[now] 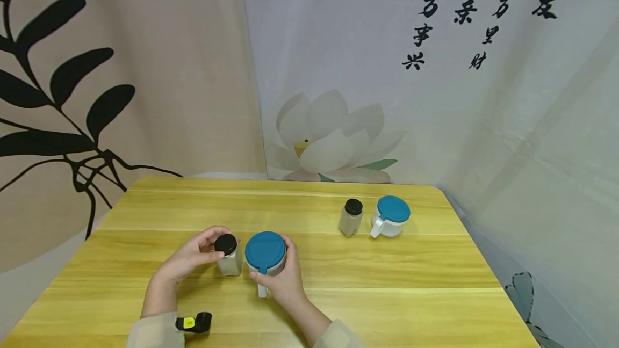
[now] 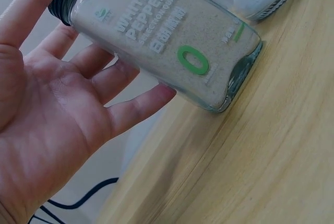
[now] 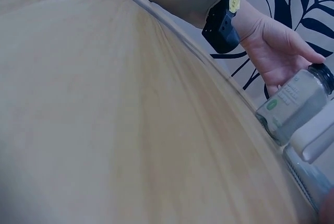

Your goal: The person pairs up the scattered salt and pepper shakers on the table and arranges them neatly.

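Observation:
My left hand (image 1: 195,255) holds a square glass jar of white pepper (image 1: 231,265) with a black lid. In the left wrist view the jar (image 2: 151,36) shows pale powder and a green ring on its label; thumb and fingers reach round it near the lid. My right hand (image 1: 289,278) grips a round jar with a blue lid (image 1: 265,251) and a white handle. The two jars stand side by side on the table. In the right wrist view the white handle (image 3: 313,138) is beside the pepper jar (image 3: 295,101); the right hand is mostly cut off there.
At the back right of the wooden table (image 1: 396,294) stand another black-lidded jar (image 1: 350,222) and another blue-lidded jar (image 1: 393,214) with a white handle. A black wrist camera (image 1: 194,323) sits by the left sleeve. Printed cloth (image 1: 338,42) hangs behind the table.

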Action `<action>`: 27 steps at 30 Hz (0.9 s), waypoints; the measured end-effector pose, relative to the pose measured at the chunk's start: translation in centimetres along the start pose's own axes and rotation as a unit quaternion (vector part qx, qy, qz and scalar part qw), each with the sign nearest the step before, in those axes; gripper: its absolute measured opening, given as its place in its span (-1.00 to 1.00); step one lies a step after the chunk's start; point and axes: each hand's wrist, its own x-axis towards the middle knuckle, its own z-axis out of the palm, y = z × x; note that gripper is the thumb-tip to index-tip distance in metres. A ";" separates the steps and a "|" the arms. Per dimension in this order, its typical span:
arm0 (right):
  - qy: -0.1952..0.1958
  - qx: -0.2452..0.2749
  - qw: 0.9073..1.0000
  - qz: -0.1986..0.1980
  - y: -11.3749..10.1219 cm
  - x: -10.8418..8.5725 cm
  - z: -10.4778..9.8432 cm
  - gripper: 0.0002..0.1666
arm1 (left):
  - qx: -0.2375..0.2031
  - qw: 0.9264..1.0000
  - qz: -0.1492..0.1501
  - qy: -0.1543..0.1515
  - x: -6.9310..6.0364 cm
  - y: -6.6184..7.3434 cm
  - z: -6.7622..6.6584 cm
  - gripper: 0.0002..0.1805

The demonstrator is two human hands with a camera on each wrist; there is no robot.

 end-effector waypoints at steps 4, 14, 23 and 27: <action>-0.006 0.003 1.000 0.004 0.0 -0.1 0.0 0.17 | 0.002 1.000 -0.006 0.002 0.0 0.1 0.1 -0.60; -0.021 0.005 1.000 0.000 0.0 -0.1 -0.1 0.21 | -0.025 1.000 0.003 -0.008 0.1 0.4 0.2 -0.61; -0.029 0.026 0.999 0.004 -0.1 -0.1 -0.1 0.21 | -0.005 1.000 -0.021 0.008 0.2 0.6 0.5 -0.58; -0.031 0.026 0.999 0.006 -0.1 -0.1 -0.2 0.22 | -0.010 1.000 -0.026 0.007 0.3 0.6 0.5 -0.56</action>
